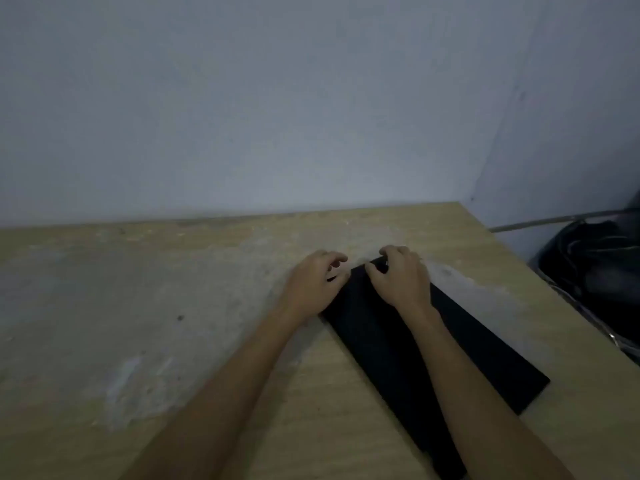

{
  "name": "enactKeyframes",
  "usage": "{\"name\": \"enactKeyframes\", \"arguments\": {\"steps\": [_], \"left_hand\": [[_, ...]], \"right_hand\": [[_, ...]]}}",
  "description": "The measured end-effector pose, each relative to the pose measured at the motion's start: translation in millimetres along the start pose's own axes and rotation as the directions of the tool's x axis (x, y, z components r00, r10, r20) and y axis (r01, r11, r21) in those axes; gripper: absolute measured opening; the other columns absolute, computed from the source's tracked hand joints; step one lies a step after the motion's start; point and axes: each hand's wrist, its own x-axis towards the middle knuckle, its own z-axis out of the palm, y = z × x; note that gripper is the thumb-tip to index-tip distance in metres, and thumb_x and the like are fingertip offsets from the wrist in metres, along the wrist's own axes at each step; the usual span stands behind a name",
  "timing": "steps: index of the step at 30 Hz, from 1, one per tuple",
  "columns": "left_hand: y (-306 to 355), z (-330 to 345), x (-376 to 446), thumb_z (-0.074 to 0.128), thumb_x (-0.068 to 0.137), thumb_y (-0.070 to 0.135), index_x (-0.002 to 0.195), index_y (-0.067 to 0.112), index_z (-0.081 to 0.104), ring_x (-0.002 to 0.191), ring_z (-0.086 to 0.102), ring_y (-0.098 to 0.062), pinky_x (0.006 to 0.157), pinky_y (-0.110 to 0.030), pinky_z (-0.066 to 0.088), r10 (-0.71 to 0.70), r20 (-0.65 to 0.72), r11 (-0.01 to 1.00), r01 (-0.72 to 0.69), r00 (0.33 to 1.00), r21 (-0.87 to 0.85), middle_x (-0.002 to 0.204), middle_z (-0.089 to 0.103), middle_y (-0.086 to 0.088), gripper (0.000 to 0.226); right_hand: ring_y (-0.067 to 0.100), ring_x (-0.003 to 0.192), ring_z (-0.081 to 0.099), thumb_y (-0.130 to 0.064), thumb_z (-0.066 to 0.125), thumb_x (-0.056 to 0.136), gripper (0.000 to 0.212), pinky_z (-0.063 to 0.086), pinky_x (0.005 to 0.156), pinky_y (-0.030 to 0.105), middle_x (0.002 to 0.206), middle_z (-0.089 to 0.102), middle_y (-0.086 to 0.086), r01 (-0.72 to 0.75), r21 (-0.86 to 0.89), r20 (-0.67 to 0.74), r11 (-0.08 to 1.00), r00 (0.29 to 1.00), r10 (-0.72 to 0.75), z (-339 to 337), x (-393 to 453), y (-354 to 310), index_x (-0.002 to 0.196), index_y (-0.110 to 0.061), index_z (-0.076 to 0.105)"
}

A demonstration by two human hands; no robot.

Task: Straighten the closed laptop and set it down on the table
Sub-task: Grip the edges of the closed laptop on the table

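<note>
A closed black laptop (398, 344) lies flat on the wooden table (173, 323), turned at an angle so its long side runs from the far middle toward the near right. My left hand (313, 287) rests on the laptop's far left edge with curled fingers. My right hand (401, 277) is over the far corner, with the fingers hooked around that corner. My right forearm crosses over the lid and hides part of it.
A pale wall (277, 116) stands just behind the table's far edge. Beyond the table's right edge sits a dark bag or bundle with cables (595, 271). The table surface is worn and patchy on the left.
</note>
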Motion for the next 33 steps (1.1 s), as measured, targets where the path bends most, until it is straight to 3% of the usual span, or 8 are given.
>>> {"name": "enactKeyframes", "arguments": {"steps": [9, 16, 22, 26, 28, 33], "left_hand": [[2.9, 15.9, -3.1, 0.059, 0.099, 0.037, 0.132, 0.02, 0.065, 0.109, 0.062, -0.02, 0.092, -0.033, 0.05, -0.072, 0.073, 0.997, 0.069, 0.995, 0.044, 0.117, 0.067, -0.003, 0.038], [-2.2, 20.7, -5.3, 0.056, 0.102, 0.031, 0.135, 0.017, 0.065, 0.109, 0.061, -0.02, 0.089, -0.027, 0.045, -0.077, 0.021, 0.997, 0.077, 0.997, 0.025, 0.118, 0.067, -0.003, 0.037], [-2.6, 19.5, -4.2, 0.056, 0.102, 0.023, 0.131, 0.017, 0.069, 0.104, 0.062, -0.018, 0.084, -0.023, 0.042, -0.101, -0.02, 0.994, 0.1, 0.995, -0.032, 0.113, 0.067, -0.002, 0.032], [1.5, 12.0, -3.3, 0.059, 0.1, 0.019, 0.121, 0.02, 0.073, 0.1, 0.063, -0.014, 0.084, -0.023, 0.046, -0.109, -0.094, 0.989, 0.098, 0.99, -0.108, 0.111, 0.069, 0.002, 0.026], [5.1, 7.2, -4.6, 0.062, 0.097, 0.02, 0.113, 0.021, 0.076, 0.095, 0.064, -0.01, 0.083, -0.022, 0.05, -0.105, -0.135, 0.988, 0.088, 0.985, -0.126, 0.109, 0.072, 0.006, 0.022], [11.9, -3.4, -1.8, 0.063, 0.094, 0.017, 0.095, 0.021, 0.077, 0.084, 0.066, -0.003, 0.073, -0.016, 0.052, -0.094, -0.211, 0.983, 0.056, 0.973, -0.178, 0.093, 0.074, 0.011, 0.015]], "right_hand": [[0.033, 0.123, 0.049, -0.063, 0.049, 0.091, 0.066, 0.041, 0.097, 0.047, 0.131, 0.055, 0.013, -0.198, -0.124, 0.026, 0.972, 0.979, 0.202, 7.8, 6.2, 11.9, 0.133, -0.012, 0.053], [0.034, 0.115, 0.047, -0.064, 0.053, 0.09, 0.065, 0.041, 0.095, 0.044, 0.124, 0.05, 0.017, -0.249, -0.082, 0.069, 0.965, 0.965, 0.254, 5.8, 17.4, 17.4, 0.114, -0.004, 0.062], [0.034, 0.101, 0.056, -0.063, 0.059, 0.088, 0.066, 0.052, 0.079, 0.042, 0.125, 0.046, 0.016, -0.317, 0.028, 0.122, 0.948, 0.942, 0.311, 0.5, 25.0, 22.5, 0.108, 0.0, 0.059], [0.034, 0.099, 0.06, -0.066, 0.054, 0.089, 0.074, 0.047, 0.072, 0.039, 0.129, 0.045, 0.015, -0.301, 0.002, 0.128, 0.954, 0.946, 0.298, -3.4, 28.0, 15.7, 0.121, 0.001, 0.054], [0.032, 0.095, 0.06, -0.069, 0.053, 0.088, 0.072, 0.044, 0.069, 0.036, 0.12, 0.054, 0.012, -0.29, 0.004, 0.135, 0.957, 0.948, 0.287, -6.2, 28.9, 14.7, 0.119, -0.003, 0.055], [0.023, 0.078, 0.062, -0.074, 0.04, 0.089, 0.062, 0.047, 0.066, 0.036, 0.087, 0.066, 0.003, -0.263, 0.051, 0.135, 0.964, 0.958, 0.254, -14.1, 34.1, 16.5, 0.088, -0.015, 0.056]]}}
